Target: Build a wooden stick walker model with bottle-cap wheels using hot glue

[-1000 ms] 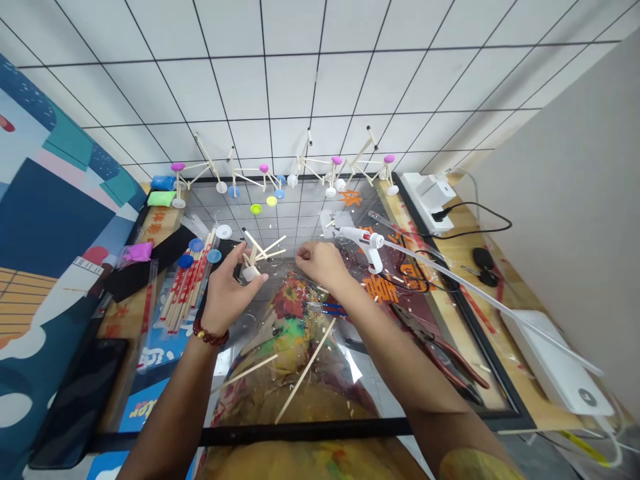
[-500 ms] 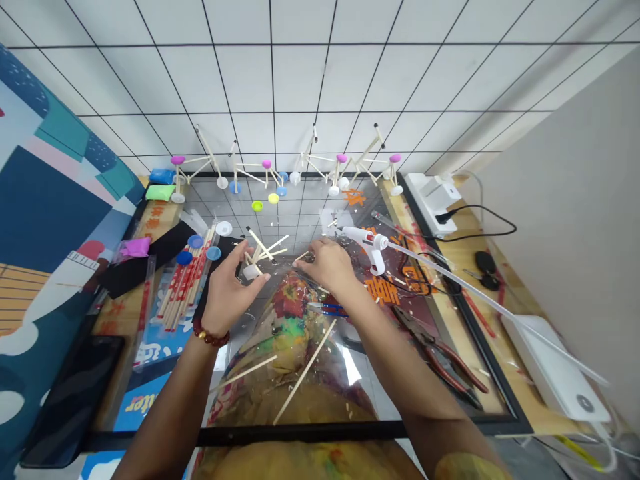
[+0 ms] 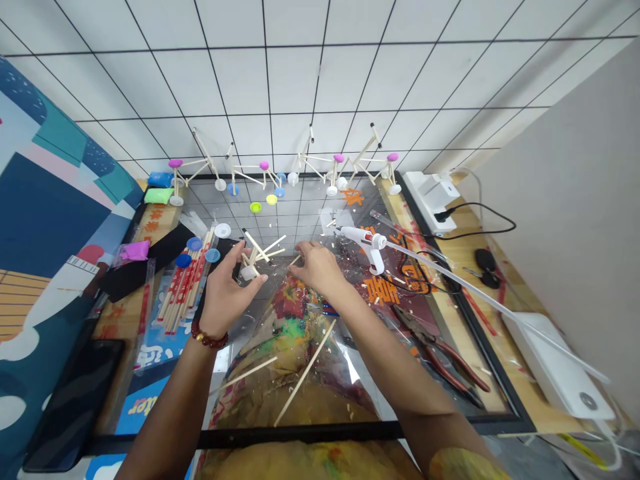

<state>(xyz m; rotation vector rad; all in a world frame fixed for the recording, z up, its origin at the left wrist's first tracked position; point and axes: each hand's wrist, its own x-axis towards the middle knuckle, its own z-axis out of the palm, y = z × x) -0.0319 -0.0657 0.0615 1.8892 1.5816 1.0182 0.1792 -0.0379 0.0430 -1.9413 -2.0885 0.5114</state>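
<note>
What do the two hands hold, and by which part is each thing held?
The left hand holds a small stick frame near its white part, between thumb and fingers; the right hand pinches a short stick by one end.

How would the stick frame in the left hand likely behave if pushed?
The stick frame is probably light, being built of thin sticks. Those run straight, so likely stiff, though such slim pieces may snap. Its jutting ends could snag.
</note>
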